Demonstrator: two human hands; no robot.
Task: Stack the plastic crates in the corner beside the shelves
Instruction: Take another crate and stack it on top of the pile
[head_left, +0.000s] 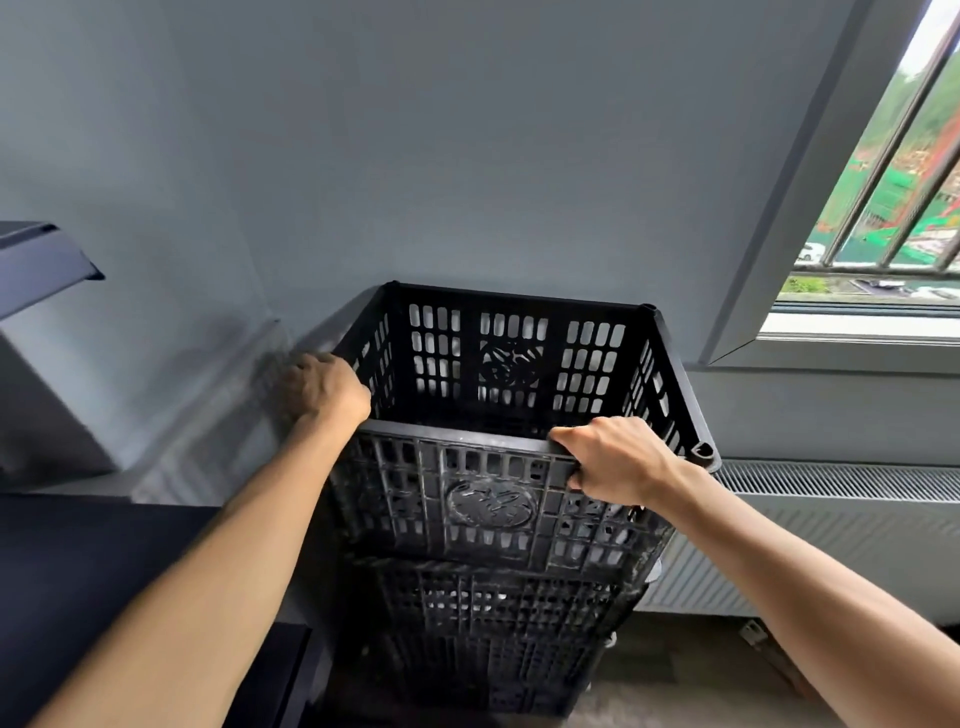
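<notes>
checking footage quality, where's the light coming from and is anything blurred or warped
Head view: daylight enters from the barred window at upper right; the left hand and the wall near it are motion-blurred; the top crate stays fairly sharp; wide-angle distortion bends the window frame.

Two bare forearms enter from the lower left and lower right of the frame. No sleeves, gloves, watch, rings or bands are visible on either arm. The left hand (324, 387) shows its back, with knuckles visible. The right hand (615, 460) shows its back and curled fingers (563, 439). Fingernails cannot be made out.
</notes>
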